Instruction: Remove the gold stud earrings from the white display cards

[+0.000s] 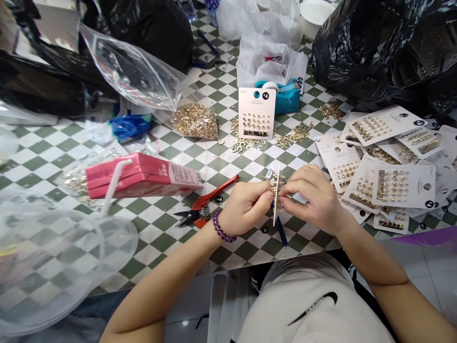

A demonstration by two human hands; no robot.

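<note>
Both hands are closed in a tight fingertip pinch. The left hand (pixel 243 208) and the right hand (pixel 311 200) meet at a white card (pixel 276 196), held upright and nearly edge-on above the tablecloth, with small gold earrings (pixel 278 191) clustered against it. The fingers hide the exact points of contact.

Technique note: a pinch placed close to the small pieces appears to give the finest control. The card should be kept steady between the hands so that it does not bend.

Inventory:
- Hands: two.
- Held card: one.
- Standing card (pixel 257 113) beyond the hands: one.
- Red-handled snips (pixel 206 208) to the left of the hands: one pair.
- Blue rod (pixel 281 232) beneath the hands: one.
- Purple bead bracelet (pixel 222 226) on the left wrist: one.
- Pink drink carton (pixel 143 175) with a straw: one.
- Teal tape dispenser (pixel 283 96): one.
- Overlapping cards (pixel 403 186) to the right: at least seven; overlap prevents an exact count.
- Loose gold pieces (pixel 194 121) on the checkered tablecloth (pixel 157 214): too many to count.
</note>
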